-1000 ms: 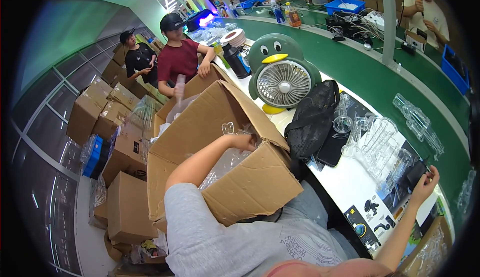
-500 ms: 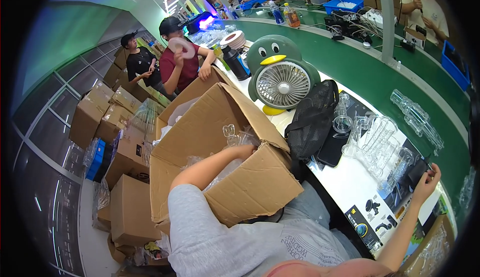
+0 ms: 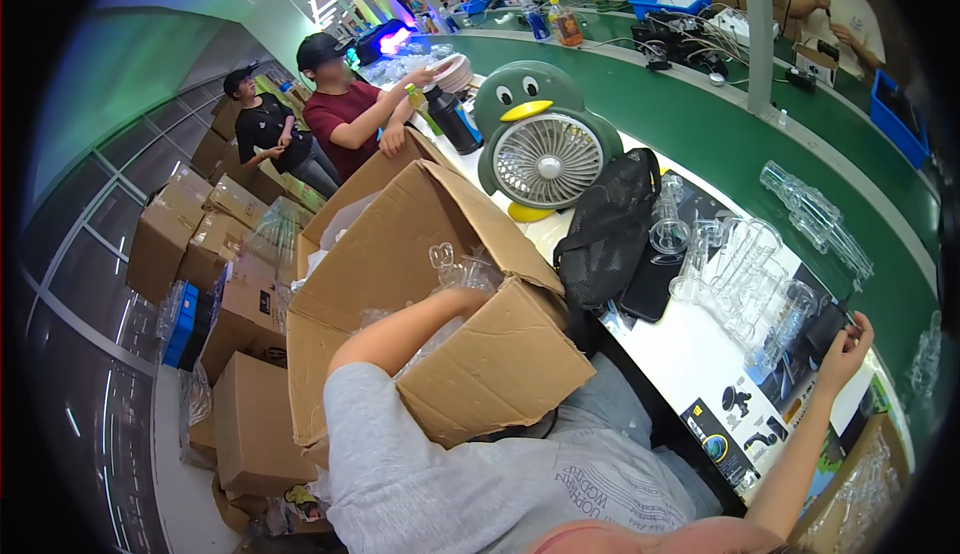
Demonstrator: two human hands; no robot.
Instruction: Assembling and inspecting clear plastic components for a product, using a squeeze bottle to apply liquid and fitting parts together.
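My left arm reaches down into a big open cardboard box (image 3: 470, 384) on my lap. My left hand (image 3: 472, 300) is at the box's mouth, mostly hidden behind the front flap. It is among clear glass pieces in plastic wrap (image 3: 448, 259), and its grip does not show. My right hand (image 3: 850, 342) is stretched out to the far right of the white bench (image 3: 690, 354). Its fingers curl against a dark flat thing (image 3: 822, 326) beside several clear glass vessels (image 3: 745, 274). I cannot tell whether it holds anything.
A green penguin-shaped fan (image 3: 545, 149) and a black bag (image 3: 610, 224) stand on the bench behind the box. A green conveyor (image 3: 720, 114) runs past. Two people in caps (image 3: 345, 104) work to the far left. Stacked cartons (image 3: 200, 244) fill the floor at the left.
My left forearm has lifted slightly at the box's mouth. The person in the dark red shirt has raised a stack of white plates. My right hand has stayed in place.
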